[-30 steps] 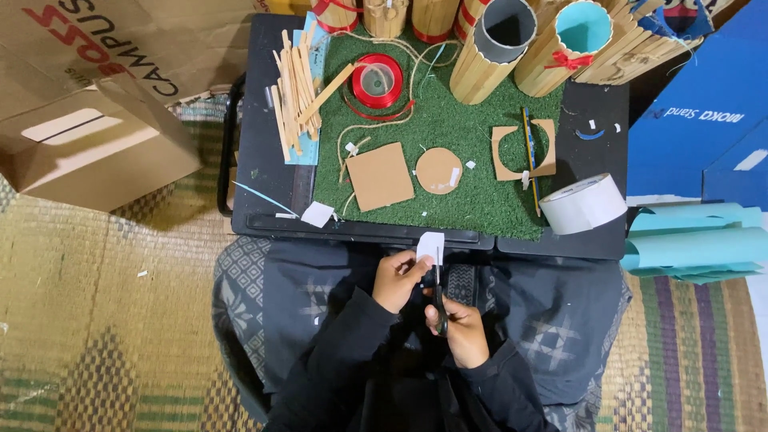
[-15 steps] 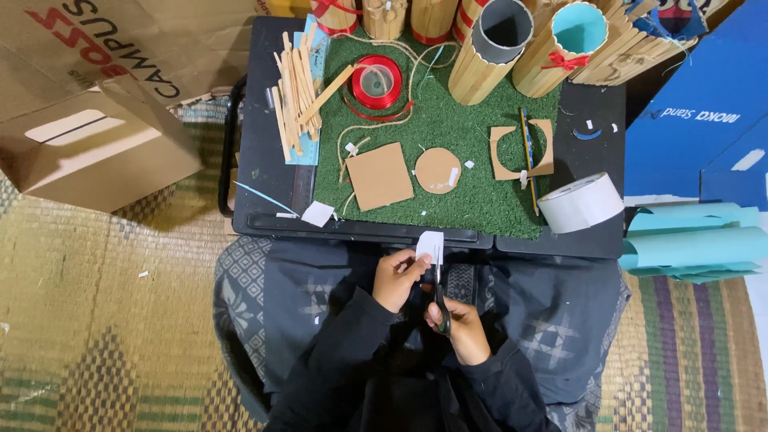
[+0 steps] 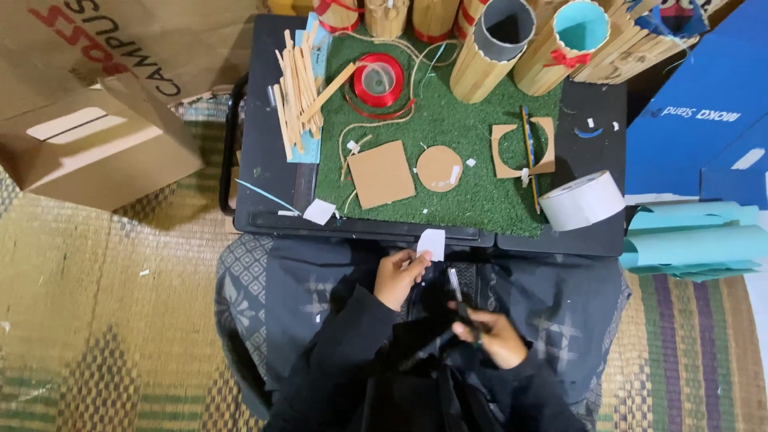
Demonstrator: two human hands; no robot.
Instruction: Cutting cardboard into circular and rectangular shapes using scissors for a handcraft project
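Head view, looking straight down: the left hand pinches a small white paper piece between thumb and fingers, holding it just over the near edge of the black table. The right hand is closed around the handles of a pair of scissors, whose blades point up toward the paper; whether the blades touch the paper I cannot tell. Both hands hang above the lap, in dark sleeves.

On the table a green turf mat carries a square cardboard piece, a round cardboard disc just beside it, and a cardboard offcut with a round hole, crossed by a pencil. A red ribbon spool sits near the far side with twine trailing from it. A heap of wooden sticks lies on the left of the mat. Stick-clad tubes line the far edge. A white tape roll lies at the table's near right corner, well apart from the hands.

A cardboard box stands left of the table, rolled light-blue paper right of it. Woven floor mat shows open on both sides of the lap
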